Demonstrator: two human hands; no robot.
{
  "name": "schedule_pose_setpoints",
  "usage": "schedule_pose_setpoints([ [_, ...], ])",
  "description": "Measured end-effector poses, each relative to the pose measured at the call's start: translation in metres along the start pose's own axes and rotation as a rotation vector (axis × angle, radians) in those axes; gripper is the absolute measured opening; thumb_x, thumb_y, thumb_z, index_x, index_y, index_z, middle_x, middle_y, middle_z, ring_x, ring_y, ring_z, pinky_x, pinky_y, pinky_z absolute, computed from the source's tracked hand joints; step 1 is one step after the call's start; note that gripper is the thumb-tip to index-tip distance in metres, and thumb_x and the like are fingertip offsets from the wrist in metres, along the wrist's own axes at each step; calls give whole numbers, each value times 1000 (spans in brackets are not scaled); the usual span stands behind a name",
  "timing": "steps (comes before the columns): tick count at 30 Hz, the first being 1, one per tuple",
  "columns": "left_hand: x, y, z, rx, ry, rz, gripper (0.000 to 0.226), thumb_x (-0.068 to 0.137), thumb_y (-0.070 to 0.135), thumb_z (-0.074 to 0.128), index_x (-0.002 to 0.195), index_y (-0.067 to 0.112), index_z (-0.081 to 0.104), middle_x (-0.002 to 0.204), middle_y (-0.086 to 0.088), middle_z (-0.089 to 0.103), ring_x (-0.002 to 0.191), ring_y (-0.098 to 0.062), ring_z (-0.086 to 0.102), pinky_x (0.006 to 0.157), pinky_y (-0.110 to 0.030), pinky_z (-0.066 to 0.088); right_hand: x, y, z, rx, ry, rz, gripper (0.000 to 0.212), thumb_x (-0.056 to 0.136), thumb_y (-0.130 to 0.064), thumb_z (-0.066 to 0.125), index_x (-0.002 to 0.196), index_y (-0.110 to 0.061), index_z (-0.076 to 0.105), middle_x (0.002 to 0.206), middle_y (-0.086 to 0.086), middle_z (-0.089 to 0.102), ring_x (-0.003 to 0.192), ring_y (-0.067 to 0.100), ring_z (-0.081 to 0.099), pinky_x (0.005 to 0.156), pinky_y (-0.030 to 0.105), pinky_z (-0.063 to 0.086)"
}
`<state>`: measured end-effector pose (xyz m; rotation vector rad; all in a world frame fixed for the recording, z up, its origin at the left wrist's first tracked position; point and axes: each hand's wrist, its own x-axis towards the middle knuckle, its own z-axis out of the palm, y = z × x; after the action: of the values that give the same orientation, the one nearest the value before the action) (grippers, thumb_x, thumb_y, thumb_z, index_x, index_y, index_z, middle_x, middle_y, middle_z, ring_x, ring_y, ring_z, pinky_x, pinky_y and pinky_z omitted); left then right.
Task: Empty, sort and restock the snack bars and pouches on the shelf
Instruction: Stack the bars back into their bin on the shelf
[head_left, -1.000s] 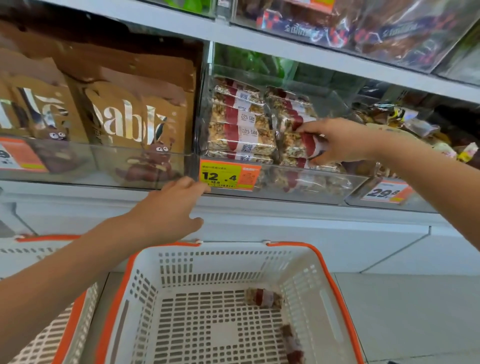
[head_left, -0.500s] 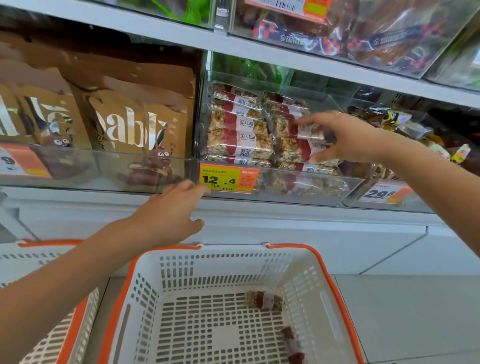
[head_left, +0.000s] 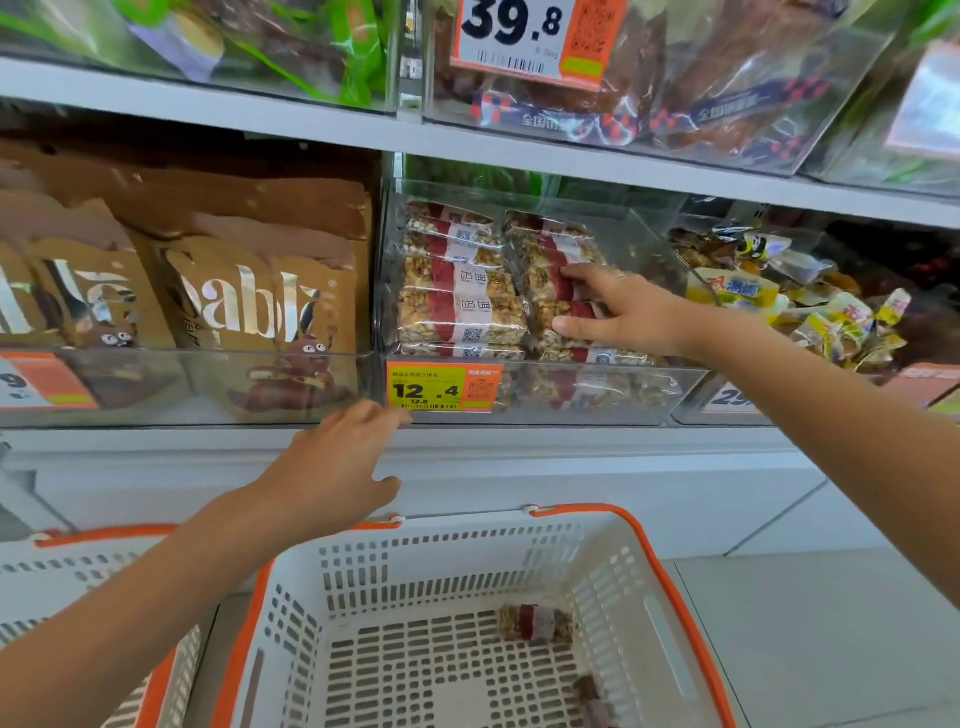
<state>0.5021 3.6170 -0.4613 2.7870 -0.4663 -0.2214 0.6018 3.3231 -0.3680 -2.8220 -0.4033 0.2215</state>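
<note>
Clear plastic bin (head_left: 675, 387) on the middle shelf (head_left: 467, 441) holds two stacks of nut bars (head_left: 457, 306) with red bands. Right hand (head_left: 621, 309) reaches into the bin from the right, thumb and fingers curled round one bar in the right stack, about mid-height, pinching it by its end. Left hand (head_left: 337, 462) is lower, fingers straight and relaxed, holding nothing, fingertips touching the bin's front edge just left of the orange 12.4 price tag (head_left: 444, 387). Brown pouches (head_left: 228, 296) fill the bin to the left; yellow wrapped snacks (head_left: 831, 312) sit in the bin to the right. White basket (head_left: 670, 571) with orange rim stands below the shelf, directly under the hands; two bars lie on its floor, one (head_left: 537, 623) near the back right, another (head_left: 597, 701) near the front right, partly cut off. Second basket (head_left: 78, 551) shows at the left edge. Upper shelf carries bagged goods and a 39.8 tag (head_left: 519, 36).
</note>
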Motion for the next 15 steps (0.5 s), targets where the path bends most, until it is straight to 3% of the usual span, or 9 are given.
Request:
schedule_pose_setpoints([
  [6, -1, 3, 4, 22, -16, -2, 60, 93, 36, 54, 144, 32, 23, 146, 5, 28, 132, -20, 34, 102, -41, 37, -11, 3, 0, 86, 57, -38, 92, 73, -76, 48, 149, -33, 19, 147, -2, 38, 134, 19, 37, 113, 46, 30],
  [10, -6, 2, 12, 37, -46, -7, 61, 93, 38, 53, 145, 32, 23, 149, 7, 25, 134, -20, 32, 103, -42, 37, -30, 0, 3, 16, 183, -48, 81, 80, -73, 39, 148, -32, 25, 152, -1, 34, 139, 20, 31, 112, 49, 29],
  [12, -11, 2, 19, 54, -54, 2, 58, 93, 39, 53, 143, 31, 24, 148, 7, 27, 132, -20, 34, 102, -41, 38, -48, -7, 10, 65, 378, -83, 56, 92, -56, 44, 140, -27, 42, 139, -3, 49, 127, 15, 44, 105, 43, 40],
  [14, -18, 1, 30, 54, -75, -3, 55, 94, 38, 51, 142, 31, 26, 146, 7, 29, 132, -19, 34, 102, -40, 38, -73, -13, 28, 148, 711, -153, 28, 97, -34, 47, 113, -17, 62, 107, -2, 64, 99, 14, 58, 85, 35, 50],
  [15, -22, 0, 38, 53, -91, -9, 54, 94, 36, 51, 142, 30, 27, 145, 7, 30, 132, -19, 35, 102, -40, 38, -87, -14, 43, 166, 858, -172, 23, 97, -27, 46, 97, -12, 64, 90, 0, 64, 85, 16, 57, 73, 33, 47],
])
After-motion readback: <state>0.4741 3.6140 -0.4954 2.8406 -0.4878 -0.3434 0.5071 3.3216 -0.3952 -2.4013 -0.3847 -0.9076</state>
